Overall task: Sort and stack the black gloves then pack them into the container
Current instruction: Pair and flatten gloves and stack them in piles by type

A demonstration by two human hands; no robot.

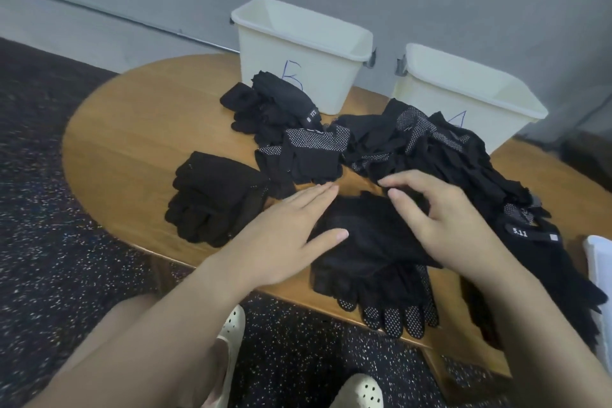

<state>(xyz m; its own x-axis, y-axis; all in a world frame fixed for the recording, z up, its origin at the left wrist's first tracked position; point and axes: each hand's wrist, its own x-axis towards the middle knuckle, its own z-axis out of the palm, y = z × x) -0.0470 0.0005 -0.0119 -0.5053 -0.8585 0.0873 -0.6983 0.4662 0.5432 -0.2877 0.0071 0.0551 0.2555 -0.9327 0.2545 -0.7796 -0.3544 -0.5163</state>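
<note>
- Here, the left hand (284, 235) lies flat, fingers straight, pressing the near stack of black fabric gloves (371, 252) on the oval wooden table (132, 129).
- The right hand (447, 219) rests on the same stack, its curled fingers pinching black cloth at the stack's far edge.
- A second neat black glove pile (212, 195) sits to the left, apart from the hands.
- Loose dotted-palm black gloves (414, 146) sprawl between the hands and 2 white plastic bins (298, 43), both behind the gloves by the wall.
</note>
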